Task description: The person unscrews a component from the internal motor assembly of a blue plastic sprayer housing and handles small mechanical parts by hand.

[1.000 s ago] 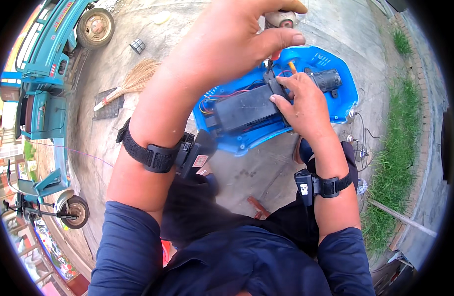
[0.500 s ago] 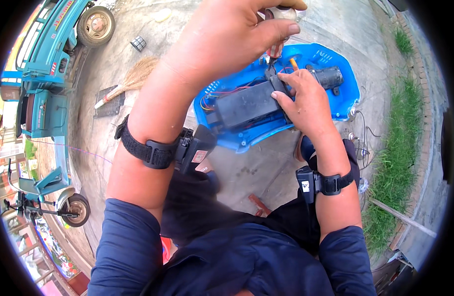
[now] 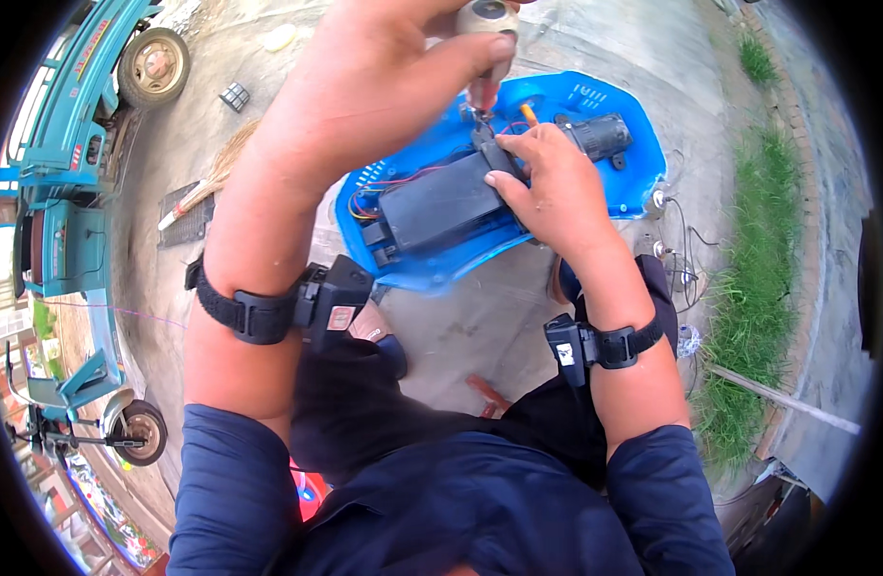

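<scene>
Left hand [image 3: 384, 77] is gripping a screwdriver [image 3: 487, 38] over the blue shell [image 3: 614, 187]; right hand [image 3: 547, 182] is clasping the black box [image 3: 441, 202] inside

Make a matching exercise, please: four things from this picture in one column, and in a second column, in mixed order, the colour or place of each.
Things:
1. plastic housing
2. battery block
3. screwdriver
4. broom

Colour or place:
A. black, lying inside the housing
B. on the concrete ground, beside a grate
C. blue, open, with wires inside
D. upright in the grip of the left hand

Right pairs: 1-C, 2-A, 3-D, 4-B. The right hand rests on the battery block's end.
</scene>
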